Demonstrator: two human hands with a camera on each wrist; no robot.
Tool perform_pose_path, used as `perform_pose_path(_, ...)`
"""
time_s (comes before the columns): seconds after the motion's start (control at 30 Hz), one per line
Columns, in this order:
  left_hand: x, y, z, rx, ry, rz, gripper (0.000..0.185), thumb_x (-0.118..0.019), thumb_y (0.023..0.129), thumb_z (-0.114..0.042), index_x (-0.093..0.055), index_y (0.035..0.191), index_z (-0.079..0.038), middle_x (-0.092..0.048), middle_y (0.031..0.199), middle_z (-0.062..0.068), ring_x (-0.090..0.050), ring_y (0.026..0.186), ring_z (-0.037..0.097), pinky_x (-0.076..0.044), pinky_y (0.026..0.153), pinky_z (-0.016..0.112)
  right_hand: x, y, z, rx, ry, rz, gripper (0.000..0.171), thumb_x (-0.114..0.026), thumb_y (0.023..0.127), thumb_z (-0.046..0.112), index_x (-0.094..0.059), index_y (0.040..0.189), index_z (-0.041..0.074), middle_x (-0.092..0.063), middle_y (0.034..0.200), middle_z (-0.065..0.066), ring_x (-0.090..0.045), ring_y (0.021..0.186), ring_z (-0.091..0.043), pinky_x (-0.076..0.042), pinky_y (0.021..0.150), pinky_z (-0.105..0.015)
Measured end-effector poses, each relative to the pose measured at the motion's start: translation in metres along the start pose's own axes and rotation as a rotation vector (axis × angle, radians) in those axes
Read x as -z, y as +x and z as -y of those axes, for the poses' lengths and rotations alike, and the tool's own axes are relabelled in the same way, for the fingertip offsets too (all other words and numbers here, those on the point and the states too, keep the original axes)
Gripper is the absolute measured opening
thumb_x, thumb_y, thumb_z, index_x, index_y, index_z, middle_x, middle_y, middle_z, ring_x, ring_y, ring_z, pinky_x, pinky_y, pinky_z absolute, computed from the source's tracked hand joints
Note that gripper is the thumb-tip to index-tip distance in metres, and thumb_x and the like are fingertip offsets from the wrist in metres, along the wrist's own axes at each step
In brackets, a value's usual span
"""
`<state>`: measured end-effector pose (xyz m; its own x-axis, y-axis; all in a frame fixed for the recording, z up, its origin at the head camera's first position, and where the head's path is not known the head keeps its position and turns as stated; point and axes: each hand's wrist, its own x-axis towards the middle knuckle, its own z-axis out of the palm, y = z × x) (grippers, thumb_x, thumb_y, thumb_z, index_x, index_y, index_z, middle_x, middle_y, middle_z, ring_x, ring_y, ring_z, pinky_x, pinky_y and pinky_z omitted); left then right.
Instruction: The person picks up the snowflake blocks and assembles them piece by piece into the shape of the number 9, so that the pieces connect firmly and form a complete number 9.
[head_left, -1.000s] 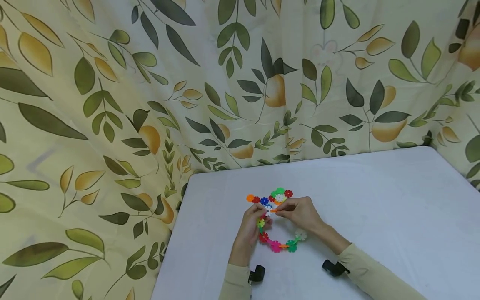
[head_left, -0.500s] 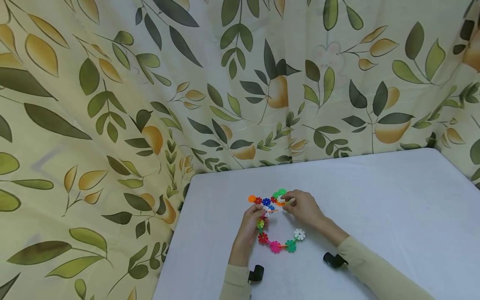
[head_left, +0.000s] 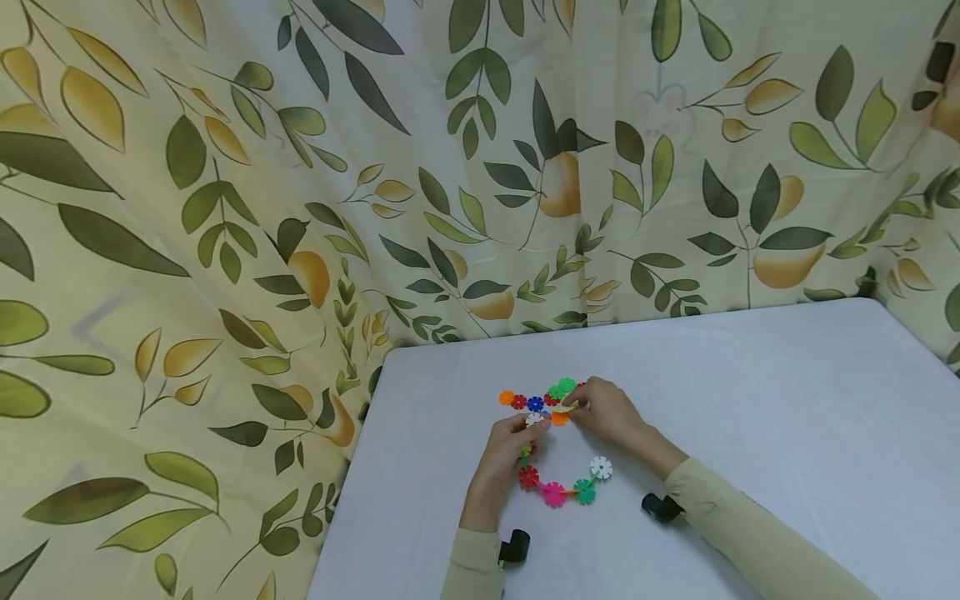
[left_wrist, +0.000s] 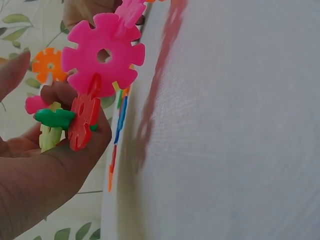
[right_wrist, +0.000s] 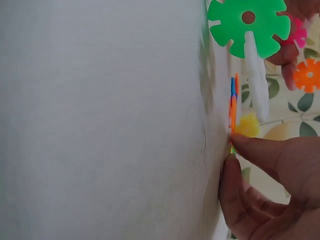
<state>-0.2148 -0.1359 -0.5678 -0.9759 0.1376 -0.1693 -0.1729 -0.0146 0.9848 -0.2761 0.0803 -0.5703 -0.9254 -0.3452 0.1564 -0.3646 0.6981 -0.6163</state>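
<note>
Leaf-print curtain [head_left: 420, 133] stands behind a white table [head_left: 750, 433], over which I see a chain of flower-shaped discs [head_left: 553, 495], bent into a U opening toward the curtain, with a white disc [head_left: 601, 467] at its right end. The left hand [head_left: 501, 450] grips its left side. Since a second ago, the right hand [head_left: 609, 412] has shifted from there toward a row of discs [head_left: 535, 404], thumb and fingertip nearly meeting; whether they grip anything, I cannot tell.
</note>
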Motion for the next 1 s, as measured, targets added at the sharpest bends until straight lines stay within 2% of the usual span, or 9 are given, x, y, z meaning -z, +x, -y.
perform_pose_path(0.1, 0.0, 0.0, 0.001, 0.006, 0.017, -0.001, 0.027, -0.079, 0.095, -0.033, -0.071, 0.09, -0.007, -0.056, 0.075, -0.002, -0.052, 0.072, 0.016, -0.046, 0.068, 0.028, 0.001, -0.002, 0.001, -0.004, 0.006, -0.016, 0.009, -0.083, 0.089, 0.014, -0.084, 0.096, 0.009, -0.067, 0.089, -0.003, -0.064, 0.085, -0.021, -0.054, 0.077, -0.044)
perform_pose_path(0.23, 0.0, 0.001, 0.001, 0.007, 0.029, -0.016, 0.029, -0.079, 0.094, -0.034, -0.069, 0.086, -0.008, -0.055, 0.074, -0.001, -0.052, 0.072, 0.016, -0.045, 0.068, 0.028, 0.003, -0.006, 0.001, -0.012, 0.034, -0.052, 0.01, -0.085, 0.088, 0.018, -0.084, 0.093, 0.009, -0.073, 0.088, -0.001, -0.067, 0.086, -0.023, -0.056, 0.082, -0.047)
perform_pose_path(0.37, -0.001, 0.0, 0.001, 0.005, 0.042, -0.035, 0.032, -0.079, 0.094, -0.035, -0.066, 0.084, -0.007, -0.055, 0.072, 0.0, -0.051, 0.071, 0.018, -0.044, 0.068, 0.028, 0.006, -0.009, -0.001, -0.011, 0.064, -0.102, 0.01, -0.087, 0.086, 0.019, -0.084, 0.089, 0.01, -0.075, 0.082, 0.002, -0.069, 0.082, -0.021, -0.056, 0.08, -0.046)
perform_pose_path(0.53, -0.002, -0.001, 0.001, 0.002, 0.048, -0.039, 0.037, -0.078, 0.095, -0.033, -0.065, 0.086, 0.001, -0.055, 0.072, 0.001, -0.052, 0.07, 0.019, -0.044, 0.067, 0.028, 0.008, -0.012, -0.003, -0.037, 0.117, -0.121, 0.016, -0.079, 0.095, 0.024, -0.084, 0.095, 0.009, -0.072, 0.078, 0.004, -0.063, 0.073, -0.015, -0.052, 0.07, -0.034)
perform_pose_path(0.67, -0.003, -0.002, 0.0, 0.005, 0.018, -0.032, 0.037, -0.077, 0.096, -0.031, -0.071, 0.096, 0.005, -0.068, 0.086, 0.012, -0.056, 0.075, 0.019, -0.049, 0.07, 0.027, 0.014, -0.017, 0.001, -0.084, 0.278, -0.109, 0.023, -0.076, 0.098, 0.023, -0.08, 0.108, 0.002, -0.075, 0.082, -0.003, -0.068, 0.069, -0.016, -0.054, 0.064, -0.028)
perform_pose_path(0.8, -0.004, -0.001, -0.001, 0.006, 0.002, -0.016, 0.041, -0.075, 0.098, -0.032, -0.074, 0.107, 0.008, -0.073, 0.106, 0.023, -0.06, 0.081, 0.02, -0.051, 0.072, 0.027, 0.02, -0.023, 0.011, -0.128, 0.47, -0.085, 0.027, -0.078, 0.095, 0.018, -0.077, 0.112, -0.003, -0.078, 0.087, -0.009, -0.075, 0.072, -0.026, -0.062, 0.067, -0.033)
perform_pose_path(1.0, -0.004, 0.0, -0.001, 0.007, -0.036, -0.009, 0.039, -0.073, 0.099, -0.027, -0.074, 0.112, 0.01, -0.074, 0.106, 0.025, -0.058, 0.078, 0.019, -0.048, 0.069, 0.026, 0.024, -0.032, 0.022, -0.173, 0.651, -0.006, 0.027, -0.077, 0.096, 0.013, -0.074, 0.114, -0.008, -0.077, 0.09, -0.018, -0.076, 0.077, -0.035, -0.063, 0.072, -0.043)
